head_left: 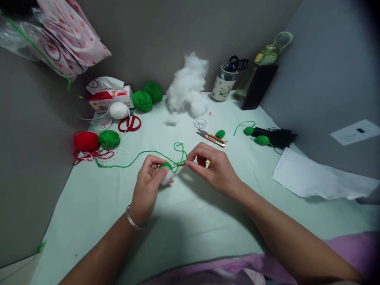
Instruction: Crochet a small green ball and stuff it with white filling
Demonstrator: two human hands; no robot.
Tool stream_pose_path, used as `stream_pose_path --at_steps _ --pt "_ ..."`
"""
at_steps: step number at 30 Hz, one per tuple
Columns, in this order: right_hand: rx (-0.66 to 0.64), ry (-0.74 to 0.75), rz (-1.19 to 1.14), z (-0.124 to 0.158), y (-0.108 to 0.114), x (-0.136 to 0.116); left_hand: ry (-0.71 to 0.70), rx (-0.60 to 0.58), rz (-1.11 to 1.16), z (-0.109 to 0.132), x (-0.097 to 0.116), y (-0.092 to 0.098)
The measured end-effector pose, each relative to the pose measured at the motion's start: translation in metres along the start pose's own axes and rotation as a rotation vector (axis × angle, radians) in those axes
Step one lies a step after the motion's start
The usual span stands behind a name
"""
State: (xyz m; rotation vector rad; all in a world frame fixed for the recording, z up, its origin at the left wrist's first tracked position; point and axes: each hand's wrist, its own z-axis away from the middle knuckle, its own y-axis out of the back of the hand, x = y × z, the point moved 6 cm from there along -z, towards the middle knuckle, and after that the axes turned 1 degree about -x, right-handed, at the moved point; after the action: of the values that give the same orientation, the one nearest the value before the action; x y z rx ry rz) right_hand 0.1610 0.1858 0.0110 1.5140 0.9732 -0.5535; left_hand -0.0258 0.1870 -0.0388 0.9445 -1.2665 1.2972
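My left hand (151, 176) is closed around a small green crocheted piece (166, 165), with white stuffing (166, 177) bulging from it under my thumb. Green yarn (178, 147) loops up between my two hands and trails left across the table. With thumb and forefinger pinched, my right hand (212, 164) holds a thin red tool (182, 164) close to the piece; it looks like a crochet hook, though my fingers cover most of it. Some yarn touches those fingertips. A yellow bit shows behind the right fingers. Just beyond lie orange-handled thread snips (212, 138) and a small green crocheted ball (220, 134).
White stuffing (188, 87) is heaped at the back wall. Green yarn balls (143, 100), a tissue box (111, 97), red scissors (130, 123) and red yarn (86, 141) stand left. At right are a cup (223, 85), a bottle (266, 55), black yarn (280, 137) and white paper (314, 176).
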Motion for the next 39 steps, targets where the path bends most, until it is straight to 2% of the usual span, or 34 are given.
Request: stream_pose_path --at_steps 4,9,14,16,20,23,28,33,36,39 --pt "-0.072 -0.069 -0.220 -0.001 -0.002 -0.001 -0.010 0.023 0.001 -0.003 0.000 0.005" --pt "-0.191 -0.035 -0.358 0.003 -0.010 -0.009 -0.027 0.052 0.002 -0.005 0.001 0.013" --pt "-0.279 -0.172 -0.453 0.004 -0.018 -0.001 -0.063 0.067 -0.004 -0.005 0.004 0.017" --pt "-0.273 -0.219 -0.519 0.003 -0.019 0.004 -0.070 0.068 -0.012 -0.004 0.004 0.016" --pt "-0.180 -0.274 -0.615 -0.001 -0.018 0.014 -0.074 0.066 -0.032 -0.003 0.005 0.013" --pt "-0.163 -0.266 -0.580 -0.001 -0.018 0.013 -0.068 0.053 -0.039 -0.001 0.004 0.009" --pt "-0.131 -0.157 -0.442 0.001 -0.018 0.004 -0.087 0.019 -0.091 0.003 0.008 -0.001" --pt "-0.166 -0.133 -0.358 0.004 -0.024 0.002 -0.102 -0.006 -0.104 0.006 0.011 -0.008" --pt "-0.167 -0.121 -0.333 0.005 -0.028 0.000 -0.097 -0.002 -0.102 0.007 0.009 -0.009" --pt "-0.108 -0.104 -0.314 0.004 -0.022 -0.002 -0.088 0.034 -0.089 0.003 0.007 -0.003"
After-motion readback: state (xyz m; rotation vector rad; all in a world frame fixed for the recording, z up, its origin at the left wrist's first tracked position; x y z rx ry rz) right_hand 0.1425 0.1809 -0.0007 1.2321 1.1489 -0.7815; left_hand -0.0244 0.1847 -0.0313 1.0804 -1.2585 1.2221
